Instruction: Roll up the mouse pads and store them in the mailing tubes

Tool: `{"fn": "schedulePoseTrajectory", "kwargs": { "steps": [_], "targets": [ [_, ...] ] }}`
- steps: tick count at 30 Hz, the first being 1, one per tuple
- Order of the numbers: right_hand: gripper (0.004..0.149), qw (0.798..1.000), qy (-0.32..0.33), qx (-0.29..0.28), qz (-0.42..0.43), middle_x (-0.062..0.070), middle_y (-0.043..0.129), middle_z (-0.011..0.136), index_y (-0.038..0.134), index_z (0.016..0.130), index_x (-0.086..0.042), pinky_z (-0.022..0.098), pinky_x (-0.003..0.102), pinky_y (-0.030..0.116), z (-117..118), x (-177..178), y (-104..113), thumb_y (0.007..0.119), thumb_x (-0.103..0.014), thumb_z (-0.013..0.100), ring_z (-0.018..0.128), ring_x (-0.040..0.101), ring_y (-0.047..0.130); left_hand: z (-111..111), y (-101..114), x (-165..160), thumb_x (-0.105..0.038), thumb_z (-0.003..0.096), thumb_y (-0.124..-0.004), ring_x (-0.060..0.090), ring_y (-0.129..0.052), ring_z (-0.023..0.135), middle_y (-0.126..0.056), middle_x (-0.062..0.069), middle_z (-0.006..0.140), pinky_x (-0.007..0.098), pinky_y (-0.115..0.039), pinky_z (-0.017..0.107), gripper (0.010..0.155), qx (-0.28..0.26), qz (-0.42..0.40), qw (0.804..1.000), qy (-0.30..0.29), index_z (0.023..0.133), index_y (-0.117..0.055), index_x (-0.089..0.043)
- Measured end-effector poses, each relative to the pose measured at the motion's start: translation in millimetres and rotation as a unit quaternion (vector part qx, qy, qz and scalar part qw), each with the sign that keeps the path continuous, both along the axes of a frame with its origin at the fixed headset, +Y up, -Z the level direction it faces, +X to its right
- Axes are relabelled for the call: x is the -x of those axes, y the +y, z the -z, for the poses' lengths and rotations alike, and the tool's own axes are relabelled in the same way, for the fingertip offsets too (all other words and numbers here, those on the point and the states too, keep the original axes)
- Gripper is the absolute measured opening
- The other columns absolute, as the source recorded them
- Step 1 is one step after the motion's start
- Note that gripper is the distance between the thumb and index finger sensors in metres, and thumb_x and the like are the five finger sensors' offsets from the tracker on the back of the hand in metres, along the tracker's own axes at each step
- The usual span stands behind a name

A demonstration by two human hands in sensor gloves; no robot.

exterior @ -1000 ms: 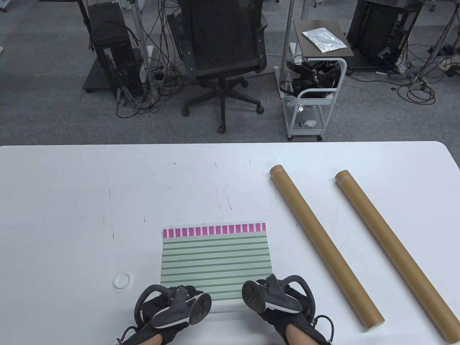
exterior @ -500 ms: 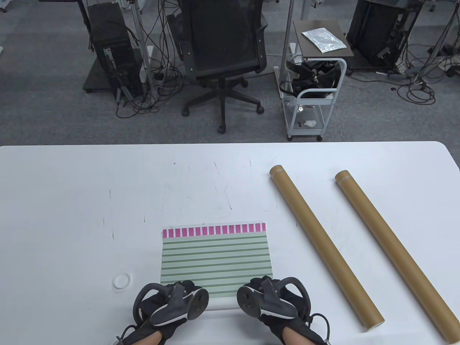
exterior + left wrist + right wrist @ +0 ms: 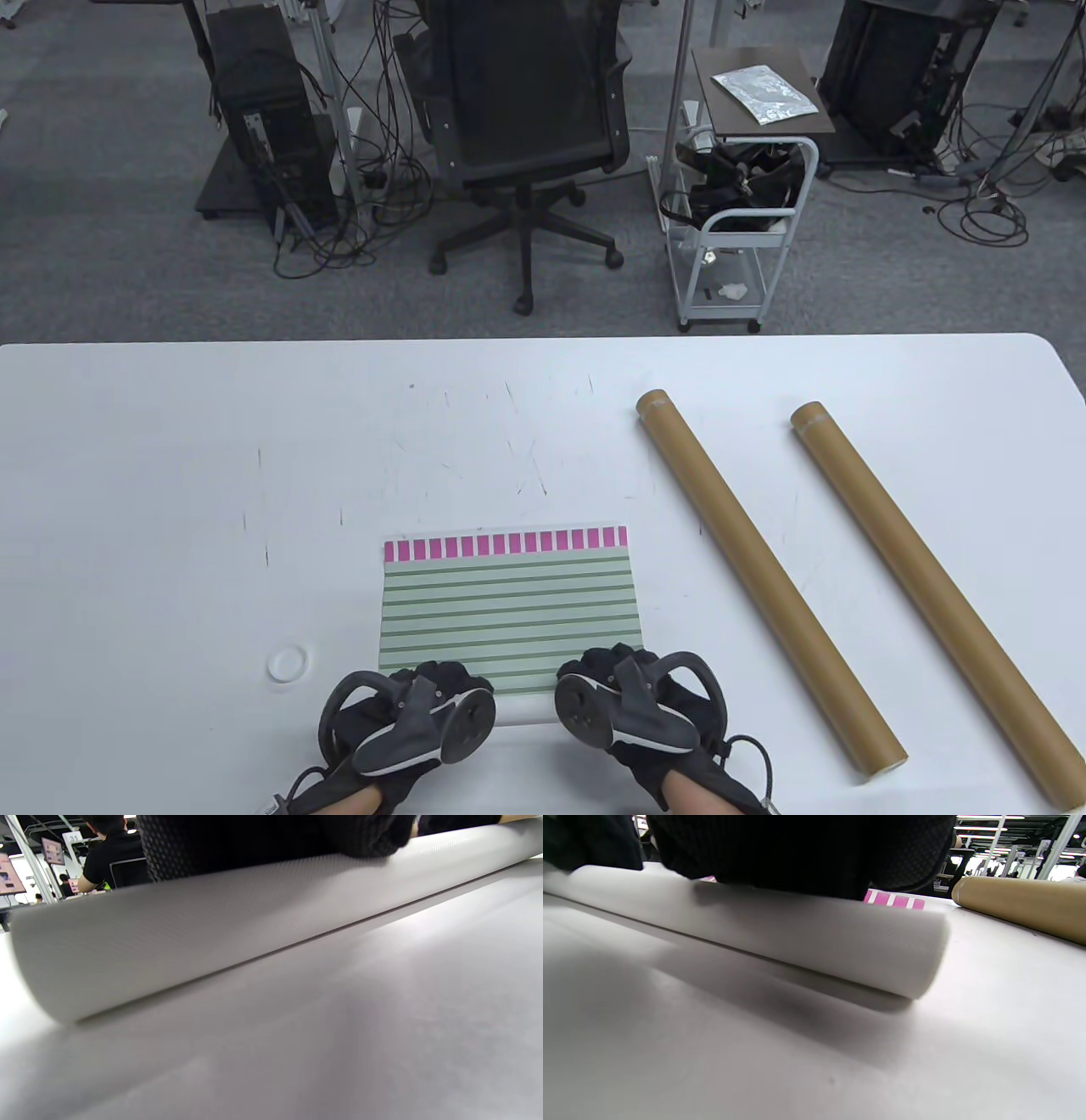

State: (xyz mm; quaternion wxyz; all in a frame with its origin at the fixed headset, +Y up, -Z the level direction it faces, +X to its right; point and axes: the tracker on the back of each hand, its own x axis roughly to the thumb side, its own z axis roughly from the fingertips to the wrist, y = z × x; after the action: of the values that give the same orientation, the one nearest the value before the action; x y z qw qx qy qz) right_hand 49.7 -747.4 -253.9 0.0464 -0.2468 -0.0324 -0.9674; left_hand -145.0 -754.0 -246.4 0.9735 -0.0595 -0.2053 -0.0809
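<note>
Mouse pad lies flat on the white table near its front edge, and we see its near end curled into a pale roll whose long axis runs left to right. Its upper face carries green stripes and a pink-blocked far border; the rolled underside looks finely textured and matte white. Our left hand and right hand sit on top of the roll at either end, gloved fingers curled over it and gripping it. Two brown cardboard mailing tubes, smooth cylinders, lie apart to the right, roughly parallel, slanting from far-left toward near-right.
</note>
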Motion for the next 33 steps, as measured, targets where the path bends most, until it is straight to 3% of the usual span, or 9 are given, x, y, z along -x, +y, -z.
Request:
{"fn": "schedulePoseTrajectory", "kwargs": {
  "steps": [3, 11, 20, 25, 29, 33],
  "targets": [
    [0.049, 1.000, -0.002, -0.011, -0.023, -0.002, 0.080, 0.089, 0.070, 0.092, -0.030, 0.056, 0.042, 0.079, 0.0, 0.5, -4.0, 0.075, -0.038, 0.044, 0.072, 0.023, 0.086, 1.3, 0.3, 1.1, -0.042, 0.0427, -0.070, 0.011, -0.092, 0.076, -0.083, -0.013, 0.088, 0.029, -0.084, 0.061, 0.044, 0.007, -0.004, 1.000, -0.001, 0.087, -0.072, -0.041],
    [0.049, 1.000, -0.015, 0.010, -0.019, -0.001, 0.078, 0.093, 0.067, 0.095, -0.029, 0.060, 0.044, 0.074, 1.5, -2.7, -8.1, 0.069, -0.038, 0.046, 0.075, 0.025, 0.084, 2.1, 0.4, -1.3, -0.051, 0.0378, -0.073, 0.008, -0.096, 0.075, -0.086, -0.015, 0.087, 0.023, -0.086, 0.056, 0.051, -0.005, 0.040, 0.999, -0.006, 0.088, -0.070, -0.044],
    [0.049, 0.996, 0.001, 0.091, 0.007, 0.000, 0.083, 0.088, 0.072, 0.092, -0.028, 0.059, 0.043, 0.076, -1.0, -7.1, -5.3, 0.071, -0.038, 0.044, 0.071, 0.024, 0.086, -10.9, 1.7, -1.5, -0.049, 0.0369, -0.074, 0.010, -0.100, 0.069, -0.091, -0.013, 0.083, 0.023, -0.088, 0.051, 0.050, 0.038, 0.025, 0.998, -0.033, 0.086, -0.075, -0.041],
    [0.048, 0.996, -0.002, 0.087, 0.005, 0.001, 0.083, 0.088, 0.073, 0.092, -0.027, 0.058, 0.043, 0.076, -0.3, -5.9, -5.7, 0.069, -0.037, 0.044, 0.070, 0.024, 0.087, -11.4, 0.9, -0.5, -0.047, 0.0382, -0.073, 0.012, -0.097, 0.074, -0.087, -0.012, 0.087, 0.026, -0.087, 0.054, 0.050, 0.035, 0.024, 0.999, -0.033, 0.088, -0.073, -0.041],
    [0.048, 0.996, -0.003, 0.088, 0.014, 0.002, 0.084, 0.086, 0.074, 0.092, -0.027, 0.056, 0.042, 0.078, -0.3, -6.5, -7.2, 0.068, -0.037, 0.045, 0.068, 0.025, 0.088, -20.4, 8.0, -2.5, -0.048, 0.0368, -0.077, 0.010, -0.095, 0.070, -0.089, -0.015, 0.080, 0.025, -0.086, 0.055, 0.046, -0.054, 0.071, 0.994, -0.060, 0.082, -0.076, -0.042],
    [0.049, 0.997, -0.002, 0.083, 0.005, 0.002, 0.081, 0.088, 0.071, 0.094, -0.027, 0.057, 0.042, 0.076, 0.0, -5.7, -9.6, 0.064, -0.036, 0.046, 0.070, 0.025, 0.087, -13.5, 4.5, -1.1, -0.046, 0.0373, -0.077, 0.012, -0.097, 0.069, -0.090, -0.012, 0.080, 0.026, -0.087, 0.053, 0.047, -0.013, 0.048, 0.998, -0.032, 0.083, -0.077, -0.038]
  ]
}}
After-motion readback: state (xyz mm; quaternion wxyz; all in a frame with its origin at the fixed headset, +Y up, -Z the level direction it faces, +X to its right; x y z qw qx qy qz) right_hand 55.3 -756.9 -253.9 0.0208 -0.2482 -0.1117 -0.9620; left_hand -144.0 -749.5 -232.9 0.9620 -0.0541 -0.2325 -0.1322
